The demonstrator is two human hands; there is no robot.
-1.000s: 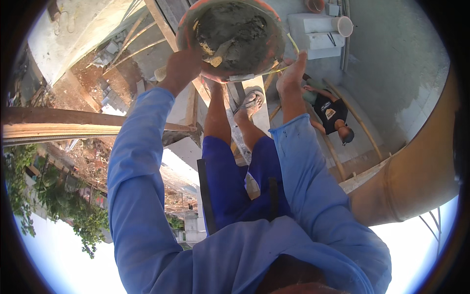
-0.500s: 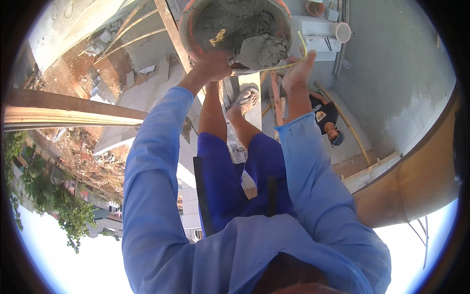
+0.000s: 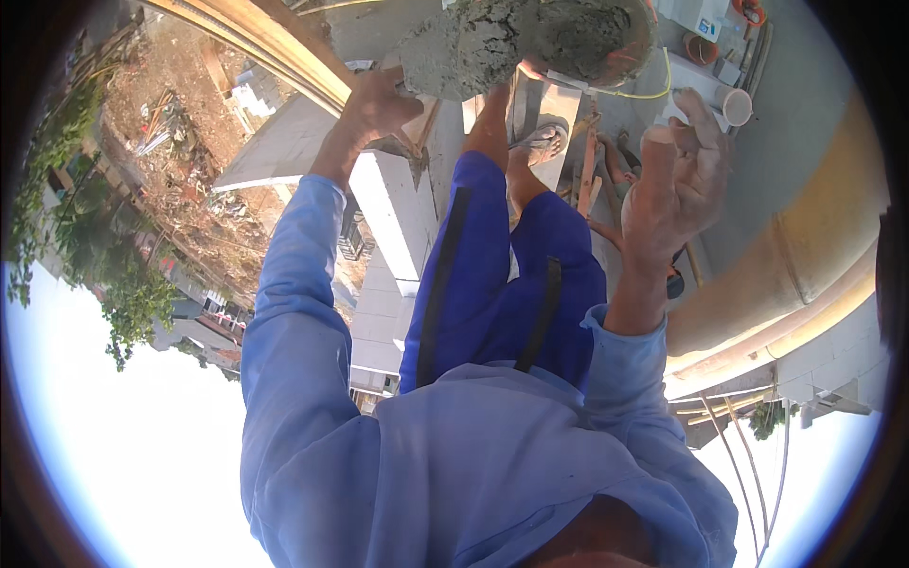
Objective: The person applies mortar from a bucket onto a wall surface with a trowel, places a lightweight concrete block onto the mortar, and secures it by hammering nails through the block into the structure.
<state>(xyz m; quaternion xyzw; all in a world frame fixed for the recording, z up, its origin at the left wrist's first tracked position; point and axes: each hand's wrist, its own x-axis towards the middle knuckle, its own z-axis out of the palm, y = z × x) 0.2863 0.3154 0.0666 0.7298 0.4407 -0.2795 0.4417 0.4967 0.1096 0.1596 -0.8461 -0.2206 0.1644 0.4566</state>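
Note:
My left hand (image 3: 377,106) is closed round the handle of a trowel, and the handle is mostly hidden in the fist. A heap of wet grey mortar (image 3: 459,52) covers the trowel's blade. The load hangs at the left edge of a bucket (image 3: 647,43), which holds more mortar (image 3: 582,38). My right hand (image 3: 684,180) is raised to the right of the bucket and apart from it. Its fingers are half curled and spread, with nothing in them. A yellow cord (image 3: 666,76) loops from the bucket's right side.
My sandalled foot (image 3: 544,144) stands on a narrow plank. Another person (image 3: 620,166) is lower down, partly behind my right hand. Timber beams (image 3: 275,43) cross at upper left, above rubble. A pale bucket (image 3: 735,106) stands at upper right, and a curved tan surface (image 3: 805,246) bounds the right.
My left hand has carried the loaded trowel leftward out over the bucket's edge. My right hand has let go of the bucket's rim and come up toward me. The view has swung round.

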